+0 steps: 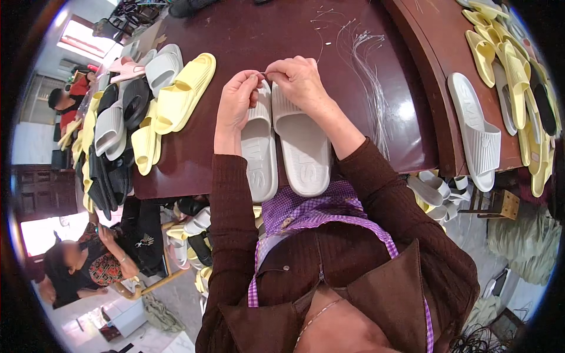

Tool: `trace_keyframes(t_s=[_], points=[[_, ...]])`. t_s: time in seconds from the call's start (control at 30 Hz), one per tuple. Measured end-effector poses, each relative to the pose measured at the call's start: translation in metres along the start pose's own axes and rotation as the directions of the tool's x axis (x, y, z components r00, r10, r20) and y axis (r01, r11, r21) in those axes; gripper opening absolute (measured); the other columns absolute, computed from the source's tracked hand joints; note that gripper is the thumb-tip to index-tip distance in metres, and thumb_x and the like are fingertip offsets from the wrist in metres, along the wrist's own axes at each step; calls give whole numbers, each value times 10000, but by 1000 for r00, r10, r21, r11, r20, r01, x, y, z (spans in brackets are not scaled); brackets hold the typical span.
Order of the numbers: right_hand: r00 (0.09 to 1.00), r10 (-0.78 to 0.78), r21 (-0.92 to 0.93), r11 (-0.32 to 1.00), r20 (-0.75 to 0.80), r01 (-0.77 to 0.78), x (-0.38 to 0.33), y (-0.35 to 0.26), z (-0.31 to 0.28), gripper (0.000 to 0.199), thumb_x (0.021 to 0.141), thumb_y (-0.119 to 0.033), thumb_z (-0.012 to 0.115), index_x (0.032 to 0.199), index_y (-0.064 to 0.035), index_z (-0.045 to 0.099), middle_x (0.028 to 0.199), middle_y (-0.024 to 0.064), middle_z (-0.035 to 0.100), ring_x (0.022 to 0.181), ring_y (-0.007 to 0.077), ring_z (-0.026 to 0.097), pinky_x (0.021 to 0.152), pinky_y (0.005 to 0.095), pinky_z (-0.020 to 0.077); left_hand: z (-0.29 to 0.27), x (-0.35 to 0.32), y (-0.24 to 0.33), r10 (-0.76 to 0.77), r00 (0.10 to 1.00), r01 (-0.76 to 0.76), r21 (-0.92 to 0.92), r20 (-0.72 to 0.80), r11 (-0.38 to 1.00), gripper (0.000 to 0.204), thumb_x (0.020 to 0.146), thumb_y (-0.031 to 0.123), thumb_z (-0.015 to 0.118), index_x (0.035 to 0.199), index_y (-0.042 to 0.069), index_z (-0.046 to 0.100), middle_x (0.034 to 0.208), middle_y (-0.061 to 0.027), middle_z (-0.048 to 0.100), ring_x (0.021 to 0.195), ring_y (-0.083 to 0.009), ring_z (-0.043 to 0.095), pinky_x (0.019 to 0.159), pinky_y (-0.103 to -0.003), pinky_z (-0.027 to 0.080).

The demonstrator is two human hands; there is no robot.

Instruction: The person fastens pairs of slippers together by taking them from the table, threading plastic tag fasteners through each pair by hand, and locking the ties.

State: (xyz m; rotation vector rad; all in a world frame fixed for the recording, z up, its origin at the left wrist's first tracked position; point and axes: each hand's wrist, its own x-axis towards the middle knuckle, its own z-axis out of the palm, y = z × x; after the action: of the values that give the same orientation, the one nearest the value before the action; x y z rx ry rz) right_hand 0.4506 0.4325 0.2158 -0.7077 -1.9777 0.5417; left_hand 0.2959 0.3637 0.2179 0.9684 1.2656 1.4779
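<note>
A pair of light grey slide sandals lies side by side at the near edge of the table, the left slide (258,162) and the right slide (306,150). Over their far ends my left hand (238,100) and my right hand (299,83) meet, fingertips pinched together. A small dark bit shows between the fingertips, too small to name. Both hands are closed, and they partly cover the sandals' far ends. A loose bundle of thin clear strands (372,82) is spread on the table to the right of my right hand.
Yellow slides (187,88) and a mixed pile of grey and black ones lie on the dark red table (235,29) at left. A grey slide (475,132) and more yellow slides (515,76) lie at right. Two people (88,259) (70,100) are at the left.
</note>
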Motion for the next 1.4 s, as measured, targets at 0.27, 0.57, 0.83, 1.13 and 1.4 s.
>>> trace_keyframes(t_s=[0.27, 0.57, 0.83, 1.13, 1.4], points=[[1000, -18, 31, 999, 14, 17, -1, 2, 0, 70, 817, -141, 628, 828, -117, 692, 729, -14, 651, 727, 166, 542, 827, 322, 353, 3, -1, 3, -15, 1000, 15, 2, -9, 1000, 128, 930, 128, 528, 932, 54, 632, 751, 35, 572, 549, -3, 439, 473, -155, 336], [1000, -21, 25, 999, 13, 21, -1, 1, 0, 78, 820, -157, 624, 818, -115, 690, 712, -7, 643, 717, 169, 544, 821, 327, 360, 3, 0, 3, -24, 1000, 24, 26, -14, 999, 120, 923, 133, 538, 917, 59, 632, 738, 43, 565, 553, -6, 439, 482, -159, 340], [999, -27, 16, 1000, 21, 27, -1, -1, 0, 87, 818, -158, 617, 802, -113, 689, 688, 5, 630, 689, 179, 554, 804, 334, 374, 2, 0, 1, -21, 1000, 21, 42, 4, 999, 94, 914, 135, 551, 918, 71, 620, 731, 47, 549, 553, -23, 444, 481, -169, 327], [997, -81, 4, 997, 4, 81, 0, 0, 3, 83, 804, -143, 613, 775, -114, 685, 641, 16, 600, 658, 184, 551, 801, 330, 380, 5, 3, -2, 8, 1000, -9, 45, 18, 999, 97, 895, 99, 562, 878, 40, 636, 691, 49, 547, 536, -9, 414, 468, -168, 321], [993, -97, 42, 994, -60, 100, 8, -2, 3, 78, 803, -111, 610, 809, -79, 681, 672, 48, 615, 719, 225, 589, 767, 341, 435, 11, -1, 7, 23, 997, -22, 15, -67, 1000, 130, 887, 96, 564, 940, 3, 638, 742, 27, 568, 566, -33, 459, 489, -178, 354]])
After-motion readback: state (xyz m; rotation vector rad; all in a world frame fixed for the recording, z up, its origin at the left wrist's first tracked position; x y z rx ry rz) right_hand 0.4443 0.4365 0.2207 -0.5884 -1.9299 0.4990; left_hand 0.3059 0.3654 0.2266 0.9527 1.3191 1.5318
